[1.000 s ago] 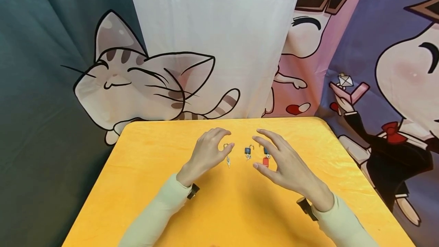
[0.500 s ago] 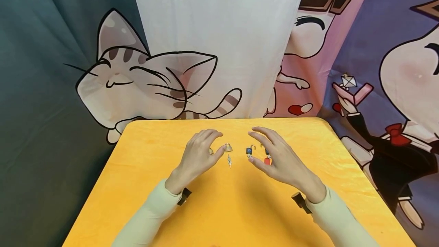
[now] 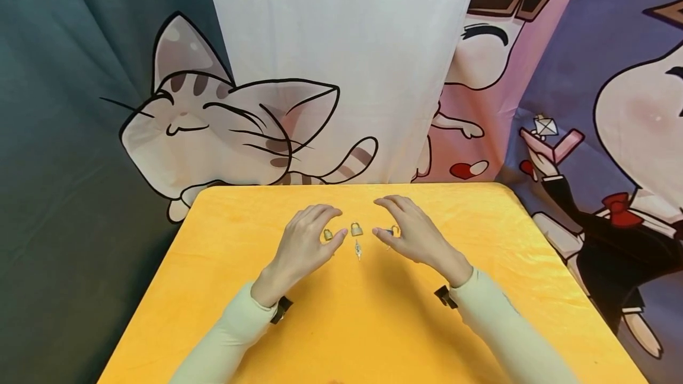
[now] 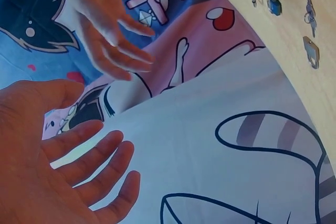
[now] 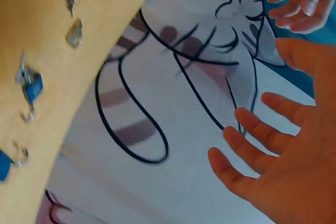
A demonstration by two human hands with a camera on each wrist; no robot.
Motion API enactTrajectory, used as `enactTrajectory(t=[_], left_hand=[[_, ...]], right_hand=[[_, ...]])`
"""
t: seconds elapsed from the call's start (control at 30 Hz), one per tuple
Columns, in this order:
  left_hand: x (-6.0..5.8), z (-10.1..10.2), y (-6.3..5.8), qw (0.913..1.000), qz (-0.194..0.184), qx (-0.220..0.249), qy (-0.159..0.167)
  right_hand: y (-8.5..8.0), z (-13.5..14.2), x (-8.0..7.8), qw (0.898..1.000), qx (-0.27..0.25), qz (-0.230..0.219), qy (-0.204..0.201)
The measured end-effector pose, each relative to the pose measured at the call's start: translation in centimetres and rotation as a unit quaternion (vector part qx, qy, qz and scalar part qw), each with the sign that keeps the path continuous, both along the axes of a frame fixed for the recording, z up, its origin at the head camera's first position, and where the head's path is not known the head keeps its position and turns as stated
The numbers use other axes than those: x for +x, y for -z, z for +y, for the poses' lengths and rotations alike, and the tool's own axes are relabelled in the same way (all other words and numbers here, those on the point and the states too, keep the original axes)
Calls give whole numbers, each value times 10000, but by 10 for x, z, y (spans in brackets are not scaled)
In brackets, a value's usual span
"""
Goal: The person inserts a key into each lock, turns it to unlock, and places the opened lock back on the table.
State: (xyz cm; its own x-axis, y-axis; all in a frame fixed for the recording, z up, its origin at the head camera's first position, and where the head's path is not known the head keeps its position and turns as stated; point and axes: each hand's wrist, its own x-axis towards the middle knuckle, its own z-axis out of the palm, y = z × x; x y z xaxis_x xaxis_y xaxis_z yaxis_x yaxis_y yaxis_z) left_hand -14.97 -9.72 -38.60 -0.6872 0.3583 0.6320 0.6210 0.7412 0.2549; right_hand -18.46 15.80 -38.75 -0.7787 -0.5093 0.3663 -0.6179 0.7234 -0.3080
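Since the earlier frame the right hand [image 3: 418, 236] is shifted left over the blue padlocks [image 5: 30, 88] — small brass padlock [image 3: 356, 229] uncovered; left hand [image 3: 304, 245] hovers, fingers of both spread, nothing held.

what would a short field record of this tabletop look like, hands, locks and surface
surface: yellow cloth-covered table
left hand: fingers relaxed, holding nothing, next to a small brass padlock
right hand: fingers relaxed, holding nothing, hovering over the locks on that side
between hands: second brass padlock, small silver key just nearer the person
other locks: two small blue padlocks, shackles open
backdrop: cartoon cat curtain
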Motion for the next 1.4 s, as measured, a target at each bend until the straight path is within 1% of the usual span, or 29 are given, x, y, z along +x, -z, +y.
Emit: enactTrajectory(t=[0.2,0.37,0.53,0.67,0.87,1.07,1.23,1.4], left_hand=[[0,0,2,10000,-59,-76,-23],[1,0,3,10000,-82,-34,-37],[1,-1,4,9998,-177,-16,-60],[2,-1,5,9997,-238,27,-69],[3,-2,6,9995,-308,53,-91],[5,-3,9,9993,-354,23,-114],[5,-3,11,9992,-379,45,-114],[4,-3,13,9992,-370,68,-99]], right_hand=[[18,-16,-9,9973,190,-570,422],[37,-25,-20,9906,398,-1087,723],[58,-32,-36,9840,467,-1533,778],[74,-38,-44,9764,591,-1909,812],[93,-49,-49,9674,793,-2156,1068],[103,-59,-49,9579,920,-2448,1188],[109,-64,-51,9561,1012,-2442,1266],[113,-66,-54,9551,1153,-2433,1240]])
